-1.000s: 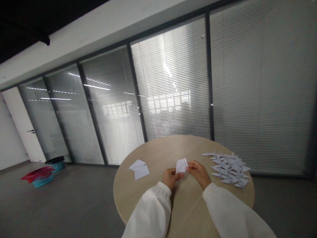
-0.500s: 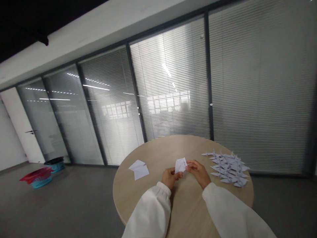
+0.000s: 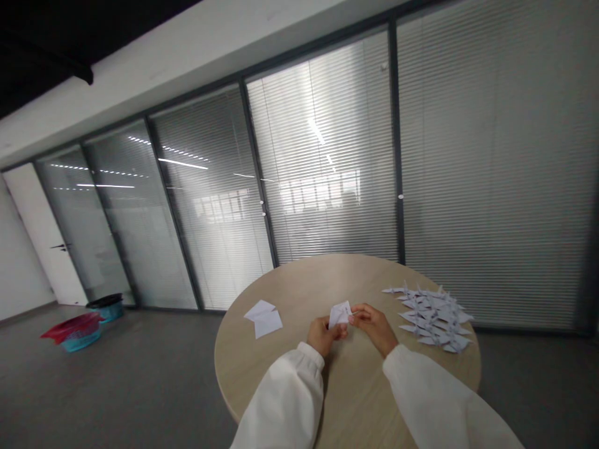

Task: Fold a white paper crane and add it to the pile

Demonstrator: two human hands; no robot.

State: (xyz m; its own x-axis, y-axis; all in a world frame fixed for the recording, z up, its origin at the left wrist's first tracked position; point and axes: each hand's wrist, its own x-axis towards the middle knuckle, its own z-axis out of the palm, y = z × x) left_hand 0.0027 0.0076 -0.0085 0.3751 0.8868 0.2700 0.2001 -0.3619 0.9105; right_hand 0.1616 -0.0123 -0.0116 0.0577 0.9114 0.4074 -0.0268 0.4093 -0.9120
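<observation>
A small folded piece of white paper [image 3: 339, 314] with dark marks near its upper right corner is held just above the table. My left hand [image 3: 322, 337] grips its lower left side, fingers closed around the edge. On the opposite side, my right hand [image 3: 373, 326] pinches the paper's right edge between thumb and fingers. To the left, loose white paper squares [image 3: 264, 318] lie overlapping on the table. A cluster of folded white paper cranes [image 3: 437, 318] sits to the right of my right hand.
The round wooden table [image 3: 299, 284] stands before a glass partition with blinds [image 3: 322, 149]. On the floor at the left are a blue basket with a red liner [image 3: 77, 333] and another with a black liner [image 3: 107, 308]. A white door [image 3: 47, 234] is at far left.
The paper in my hands has tilted and shifted slightly down and left, and my left fingers have moved a little. Both hands still hold it; the sheets and cranes lie unchanged.
</observation>
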